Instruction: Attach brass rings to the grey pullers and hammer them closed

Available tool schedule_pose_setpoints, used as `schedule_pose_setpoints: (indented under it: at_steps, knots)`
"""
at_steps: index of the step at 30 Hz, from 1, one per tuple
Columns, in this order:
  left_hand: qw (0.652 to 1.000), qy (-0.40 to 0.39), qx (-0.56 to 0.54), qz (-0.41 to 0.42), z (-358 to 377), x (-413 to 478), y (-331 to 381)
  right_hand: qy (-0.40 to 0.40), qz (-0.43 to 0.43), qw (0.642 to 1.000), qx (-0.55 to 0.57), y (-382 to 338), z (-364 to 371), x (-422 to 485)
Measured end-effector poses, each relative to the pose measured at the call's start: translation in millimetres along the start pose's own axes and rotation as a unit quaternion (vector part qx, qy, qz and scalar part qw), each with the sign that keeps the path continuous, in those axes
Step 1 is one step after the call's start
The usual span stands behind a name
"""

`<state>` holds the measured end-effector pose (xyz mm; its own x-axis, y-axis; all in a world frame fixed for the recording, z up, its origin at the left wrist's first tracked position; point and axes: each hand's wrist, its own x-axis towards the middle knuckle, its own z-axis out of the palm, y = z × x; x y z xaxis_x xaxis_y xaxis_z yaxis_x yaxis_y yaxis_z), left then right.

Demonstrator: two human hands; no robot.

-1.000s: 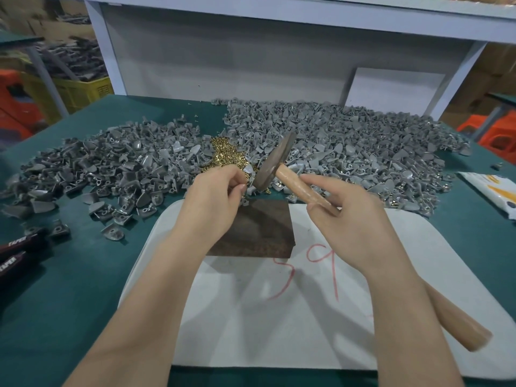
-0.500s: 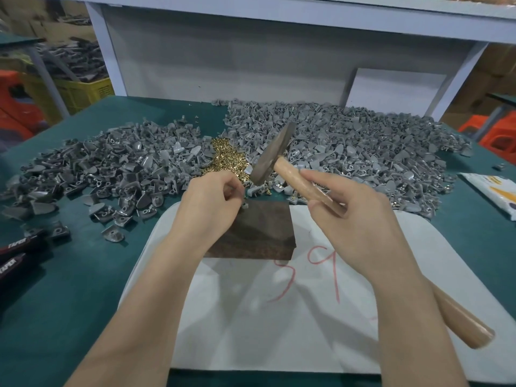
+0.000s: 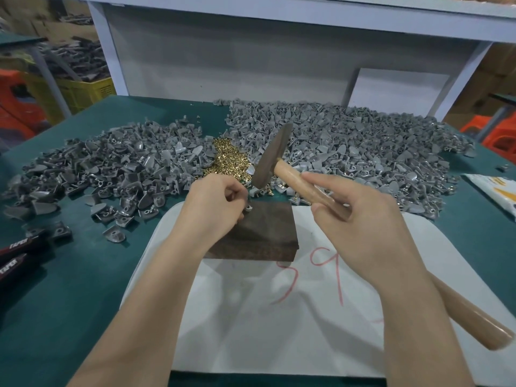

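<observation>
A grey puller (image 3: 248,208) is pinched on the dark block (image 3: 265,236) by the left hand (image 3: 215,202); the hammer (image 3: 296,177) is gripped by the right hand (image 3: 363,219). The puller is judged light, rigid, slippery: best held by its edges.

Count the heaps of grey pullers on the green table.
2. The left heap lies left of the brass rings; the larger right heap lies right of them, behind the hammer. Loose strays lie by the left heap.

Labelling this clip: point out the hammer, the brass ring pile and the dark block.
hammer (image 3: 272,156), head view, metal head.
brass ring pile (image 3: 226,160), head view, heap's middle.
dark block (image 3: 265,233), head view, top face.
</observation>
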<state>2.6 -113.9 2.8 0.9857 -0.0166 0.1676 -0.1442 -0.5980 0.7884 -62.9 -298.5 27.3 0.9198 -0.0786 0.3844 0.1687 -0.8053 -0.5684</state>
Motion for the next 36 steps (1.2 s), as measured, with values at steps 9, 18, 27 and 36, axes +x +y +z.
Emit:
schedule_pose_setpoints:
  at_steps: [9, 18, 27, 36]
  knots:
    - [0.999, 0.020, -0.042, -0.016, 1.7, 0.5, -2.8, -0.078, -0.001, 0.994, -0.082, -9.3, 3.0, -4.1]
    - [0.997, 0.027, -0.062, -0.024, 2.6, 0.4, -0.8, 0.003, -0.003, 0.999, -0.033, -4.7, 1.2, 0.4]
    - [1.000, -0.015, -0.015, 0.015, -2.4, 0.4, 0.0, -0.006, 0.066, 0.998, -0.014, 18.5, 22.7, 15.9]
    - [0.998, -0.005, 0.058, 0.037, -6.2, 3.0, -6.7, -0.037, 0.136, 0.990, -0.020, 41.6, 43.7, 31.0]
